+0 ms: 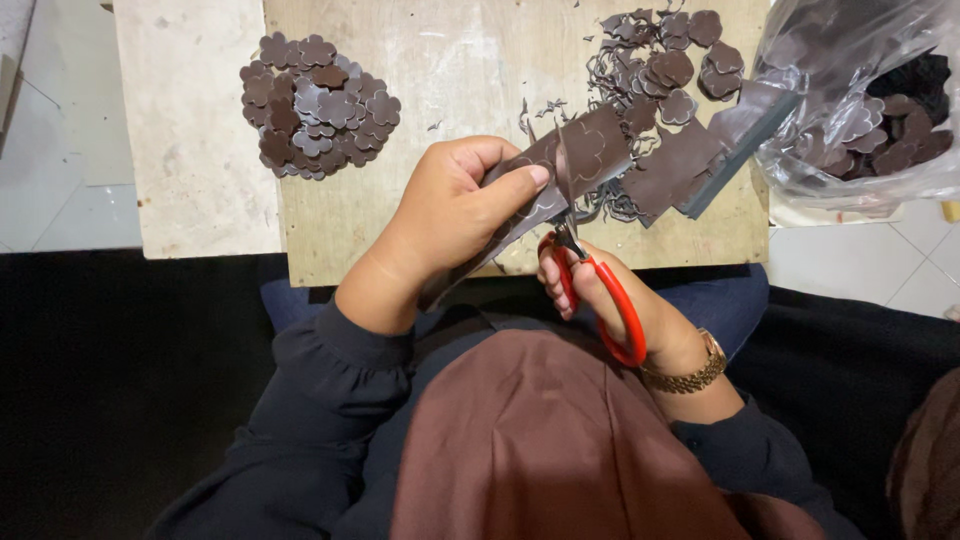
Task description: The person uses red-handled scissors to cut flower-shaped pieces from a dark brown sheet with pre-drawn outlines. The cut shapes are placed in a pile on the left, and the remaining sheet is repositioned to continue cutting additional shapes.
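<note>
While both hands work just above the near edge of the board, the scene reads so:

Left hand: the left hand (450, 215) is closed on a dark brown strip (560, 175), thumb lying on top and fingers wrapped beneath, holding it tilted over the board.
Right hand: the right hand (610, 300) is closed through the red loops of the scissors (590, 275), fingers curled inside the handles; a gold watch (690, 372) sits on that wrist.
Scissors: the blades point up and away from the body and meet the strip beside the left thumb; how far apart they stand I cannot tell.
Strip: flower outlines are traced pale on its surface; it lies between the two hands, touching both the left fingers and the blades.
Board: a pale wooden board (400, 215) rests across the lap.
Left pile: cut flower shapes (318, 105) lie heaped on the far left of the board, well apart from the hands.
Right pile: more flowers, offcuts and thin trimmings (660, 75) lie at the far right, with flat brown pieces (690, 165) just beyond the strip.
Bag: a clear plastic bag (860, 100) at the right edge holds more brown shapes.
</note>
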